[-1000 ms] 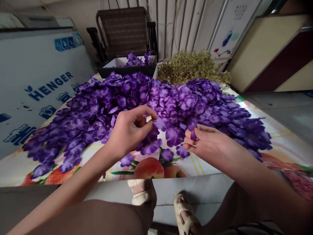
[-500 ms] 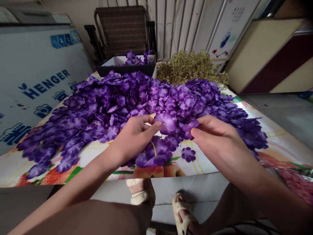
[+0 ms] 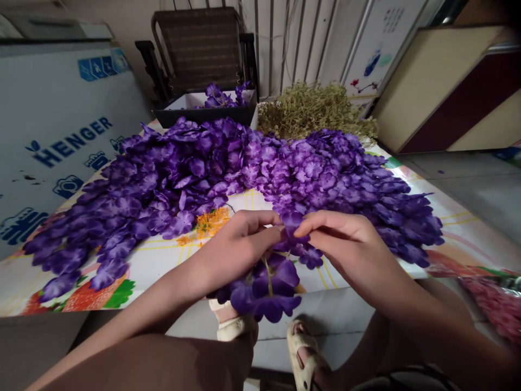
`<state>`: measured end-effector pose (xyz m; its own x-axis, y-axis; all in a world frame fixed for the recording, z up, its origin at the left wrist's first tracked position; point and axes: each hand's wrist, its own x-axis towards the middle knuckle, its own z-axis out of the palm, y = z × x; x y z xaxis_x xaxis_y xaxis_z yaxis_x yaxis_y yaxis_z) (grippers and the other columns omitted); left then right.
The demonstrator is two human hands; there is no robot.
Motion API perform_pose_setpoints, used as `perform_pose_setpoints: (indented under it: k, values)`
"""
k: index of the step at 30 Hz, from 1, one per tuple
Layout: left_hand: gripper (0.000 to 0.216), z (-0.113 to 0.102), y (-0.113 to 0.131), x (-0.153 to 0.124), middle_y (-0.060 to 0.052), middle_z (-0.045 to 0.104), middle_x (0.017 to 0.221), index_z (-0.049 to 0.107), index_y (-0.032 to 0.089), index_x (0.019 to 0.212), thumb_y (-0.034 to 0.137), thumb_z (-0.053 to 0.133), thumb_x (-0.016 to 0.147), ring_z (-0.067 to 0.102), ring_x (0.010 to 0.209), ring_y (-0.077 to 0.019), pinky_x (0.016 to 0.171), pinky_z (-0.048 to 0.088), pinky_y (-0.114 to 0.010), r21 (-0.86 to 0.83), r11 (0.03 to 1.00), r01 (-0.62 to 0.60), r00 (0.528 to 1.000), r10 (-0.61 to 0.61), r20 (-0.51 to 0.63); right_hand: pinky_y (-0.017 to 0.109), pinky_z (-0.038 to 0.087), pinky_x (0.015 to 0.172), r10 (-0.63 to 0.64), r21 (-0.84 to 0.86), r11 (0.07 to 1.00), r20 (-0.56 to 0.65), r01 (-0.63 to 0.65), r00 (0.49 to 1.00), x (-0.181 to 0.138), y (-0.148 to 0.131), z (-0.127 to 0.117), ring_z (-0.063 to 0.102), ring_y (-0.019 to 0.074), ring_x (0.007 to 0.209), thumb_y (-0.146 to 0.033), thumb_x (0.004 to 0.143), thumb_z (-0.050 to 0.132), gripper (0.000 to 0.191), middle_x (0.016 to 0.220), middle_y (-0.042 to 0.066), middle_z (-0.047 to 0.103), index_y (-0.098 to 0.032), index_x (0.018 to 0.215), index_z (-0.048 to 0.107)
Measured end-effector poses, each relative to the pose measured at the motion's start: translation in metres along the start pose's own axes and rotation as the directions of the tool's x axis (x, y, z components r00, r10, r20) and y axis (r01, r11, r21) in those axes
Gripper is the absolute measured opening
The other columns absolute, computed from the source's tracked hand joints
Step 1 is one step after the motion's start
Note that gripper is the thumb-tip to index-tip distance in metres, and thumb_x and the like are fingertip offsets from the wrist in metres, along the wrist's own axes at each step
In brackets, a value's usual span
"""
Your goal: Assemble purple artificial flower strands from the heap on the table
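Observation:
My left hand (image 3: pixel 248 244) pinches a thin stem bearing purple artificial flowers (image 3: pixel 271 288), which hang below it past the table's front edge. Close beside it, my right hand (image 3: pixel 337 233) has thumb and forefinger closed on a purple petal piece (image 3: pixel 292 220) at the stem's end. The exact meeting point of stem and petal is covered by my fingers. Behind my hands lies a wide heap of loose purple petals (image 3: pixel 195 163), with smaller blossoms (image 3: pixel 313 168) heaped on the right.
Greenish dried-looking stems (image 3: pixel 317 108) lie at the table's back, beside a black box (image 3: pixel 203 117) holding purple flowers. Orange-yellow printed or loose bits (image 3: pixel 211 221) show left of centre. A folding chair (image 3: pixel 199 49) stands behind; pink material (image 3: pixel 488 304) sits at the lower right.
Both hands have come together and slightly lower. The right hand has brought its petal piece to the left hand's stem. The hanging flowers have moved down and towards me.

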<state>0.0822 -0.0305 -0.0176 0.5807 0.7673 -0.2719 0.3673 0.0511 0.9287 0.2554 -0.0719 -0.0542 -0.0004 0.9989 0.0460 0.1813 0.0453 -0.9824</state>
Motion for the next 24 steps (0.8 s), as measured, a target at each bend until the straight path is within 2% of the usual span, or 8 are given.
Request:
perform_pose_setpoints:
  k: [3, 6, 11, 14, 16, 19, 24]
  values:
    - [0.024, 0.001, 0.002, -0.001, 0.007, 0.035, 0.055, 0.047, 0.016, 0.065, 0.028, 0.052, 0.085, 0.029, 0.048, -0.0061, 0.043, 0.022, -0.018, -0.033, 0.999, 0.008, 1.000, -0.008, 0.006, 0.025, 0.040, 0.054, 0.007, 0.013, 1.000, 0.002, -0.007, 1.000, 0.000, -0.002, 0.000, 0.057, 0.0147, 0.065, -0.013, 0.073, 0.055, 0.020, 0.069, -0.001, 0.066, -0.025, 0.068, 0.071]
    - [0.028, 0.002, 0.002, 0.000, 0.008, 0.034, 0.053, 0.045, 0.017, 0.062, 0.031, 0.058, 0.082, 0.030, 0.047, -0.0061, 0.041, 0.021, -0.019, 0.015, 1.000, 0.027, 0.999, -0.027, 0.026, 0.024, 0.040, 0.054, -0.004, 0.027, 1.000, 0.038, 0.003, 0.999, -0.001, -0.004, 0.000, 0.054, 0.0135, 0.063, -0.013, 0.074, 0.053, 0.020, 0.068, -0.002, 0.063, -0.023, 0.068, 0.070]
    - [0.027, 0.002, -0.002, 0.003, 0.007, 0.039, 0.054, 0.049, 0.016, 0.063, 0.031, 0.056, 0.084, 0.033, 0.048, -0.0066, 0.042, 0.025, -0.018, 0.103, 0.995, -0.015, 1.000, 0.018, -0.024, 0.024, 0.029, 0.043, 0.025, 0.024, 0.999, 0.036, -0.026, 0.999, -0.004, -0.003, -0.001, 0.041, 0.0111, 0.051, -0.015, 0.075, 0.051, 0.015, 0.058, -0.003, 0.050, -0.022, 0.066, 0.062]
    - [0.026, 0.002, -0.004, 0.003, 0.007, 0.040, 0.052, 0.050, 0.016, 0.064, 0.031, 0.056, 0.083, 0.033, 0.046, -0.0065, 0.041, 0.024, -0.018, 0.112, 0.994, 0.006, 1.000, -0.003, -0.022, 0.023, 0.025, 0.041, 0.046, 0.069, 0.997, -0.005, -0.046, 0.999, -0.005, -0.004, 0.001, 0.034, 0.0091, 0.047, -0.017, 0.078, 0.051, 0.009, 0.055, -0.006, 0.041, -0.022, 0.072, 0.055]
    - [0.025, 0.002, -0.004, 0.003, 0.007, 0.041, 0.052, 0.051, 0.016, 0.065, 0.033, 0.056, 0.083, 0.034, 0.047, -0.0068, 0.042, 0.025, -0.019, 0.112, 0.993, 0.022, 1.000, -0.021, -0.015, 0.022, 0.026, 0.042, 0.037, 0.084, 0.996, -0.028, -0.035, 0.999, -0.005, -0.005, 0.004, 0.036, 0.0084, 0.048, -0.019, 0.080, 0.054, 0.006, 0.057, -0.007, 0.043, -0.022, 0.075, 0.050]
    - [0.023, 0.002, -0.005, 0.002, 0.006, 0.043, 0.056, 0.053, 0.016, 0.067, 0.034, 0.057, 0.082, 0.037, 0.049, -0.0074, 0.044, 0.027, -0.018, 0.095, 0.995, 0.029, 1.000, -0.029, -0.010, 0.022, 0.027, 0.043, 0.001, 0.058, 0.998, -0.047, 0.001, 0.999, -0.004, -0.004, 0.008, 0.038, 0.0083, 0.050, -0.019, 0.081, 0.057, 0.014, 0.060, -0.008, 0.047, -0.023, 0.079, 0.044]
    - [0.022, 0.002, -0.006, 0.001, 0.006, 0.044, 0.057, 0.053, 0.016, 0.068, 0.033, 0.058, 0.080, 0.038, 0.050, -0.0077, 0.044, 0.028, -0.019, 0.063, 0.997, 0.053, 0.999, -0.053, 0.009, 0.023, 0.027, 0.044, -0.099, -0.007, 0.995, -0.073, 0.098, 0.992, -0.005, -0.002, 0.010, 0.040, 0.0083, 0.051, -0.013, 0.082, 0.056, 0.018, 0.065, -0.007, 0.050, -0.024, 0.083, 0.041]
